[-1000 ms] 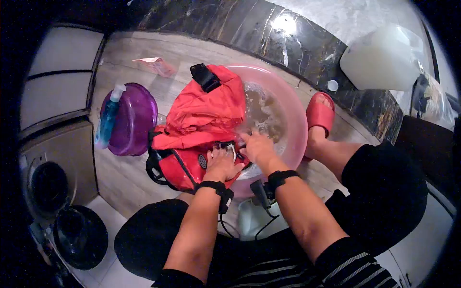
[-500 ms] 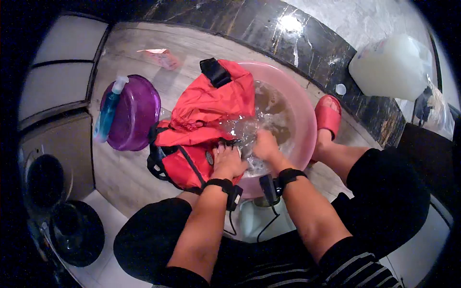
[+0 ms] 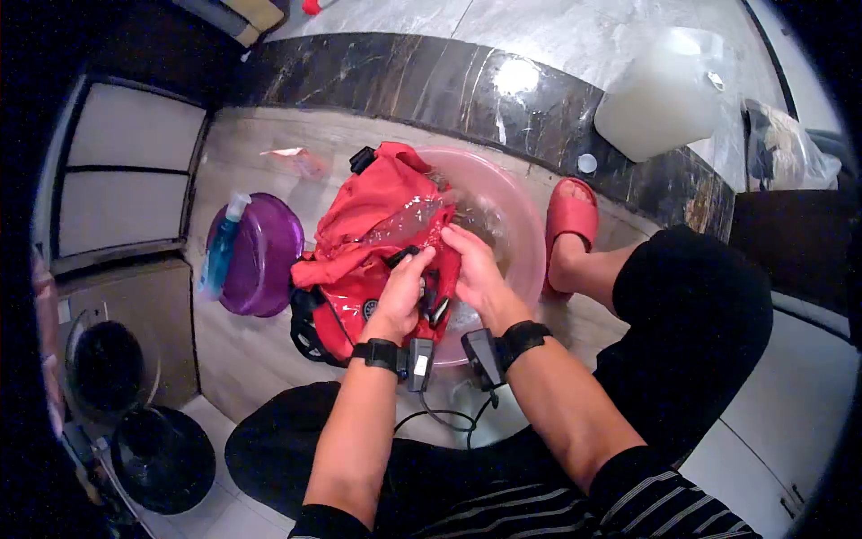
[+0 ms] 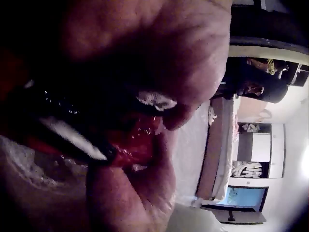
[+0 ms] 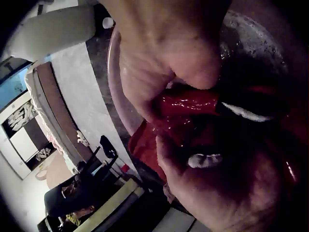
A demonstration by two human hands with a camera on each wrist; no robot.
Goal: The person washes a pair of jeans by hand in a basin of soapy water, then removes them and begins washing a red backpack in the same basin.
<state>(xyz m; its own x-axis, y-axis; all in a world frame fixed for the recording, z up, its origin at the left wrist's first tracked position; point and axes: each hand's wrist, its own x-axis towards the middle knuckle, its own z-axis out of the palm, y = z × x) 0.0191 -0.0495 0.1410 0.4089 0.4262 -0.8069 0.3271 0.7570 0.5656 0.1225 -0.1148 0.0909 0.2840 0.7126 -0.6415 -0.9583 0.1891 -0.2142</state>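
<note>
A wet red bag (image 3: 355, 220) with black straps and trim hangs partly over a pink basin (image 3: 537, 247) of murky, foamy water (image 5: 253, 43). My right hand (image 3: 476, 269) grips a glossy fold of the red fabric (image 5: 188, 103) over the basin. Close beside it, my left hand (image 3: 400, 296) pinches the same part of the bag between thumb and fingers. Between the hands runs a dark edge with a white strip (image 5: 244, 112). A black buckle (image 3: 363, 160) sits at the bag's far end, and a round emblem (image 3: 369, 308) shows near my left wrist.
To the left stands a purple basin (image 3: 269, 256) with a blue pump bottle (image 3: 218, 251) leaning against it. A whitish jug (image 3: 660, 94) and a small cap (image 3: 587, 163) are on the dark marble ledge (image 3: 395, 76). A red slipper (image 3: 572, 216) is right of the pink basin.
My right hand has come out of the basin water and taken hold of the bag's fabric. My left hand, earlier flat on the bag, now pinches it. The head view has shifted.
</note>
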